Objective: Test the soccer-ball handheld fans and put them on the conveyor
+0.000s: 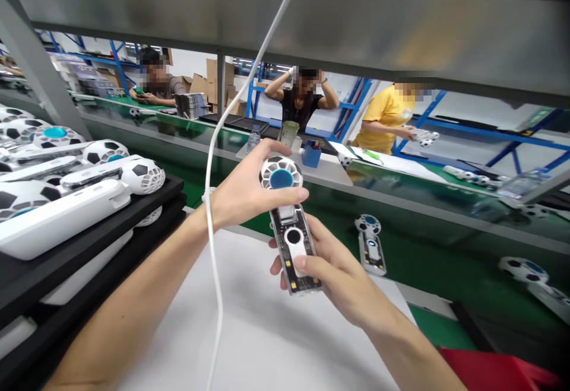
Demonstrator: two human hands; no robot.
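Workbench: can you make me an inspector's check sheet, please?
Surface: white worktop, partly hidden.
Job's things: one device, soccer-ball head, clear-cased body.
Clutter: similar devices piled on black trays, left; something red, lower right.
Hands: left hand grips the soccer-ball head; right hand holds the body, thumb on its white panel.
Cables: white cable hangs in front of the left wrist.
Surroundings: at least three people beyond the green surface.

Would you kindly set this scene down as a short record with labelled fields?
Held device: football-patterned head, dark handle
Left grip: around the head
Right grip: around the handle, thumb on its white panel
Beneath: white sheet
Left side: black tray holding similar devices
Right side: similar device on green surface
Cable: white, hanging in front of left wrist
Background: at least three people
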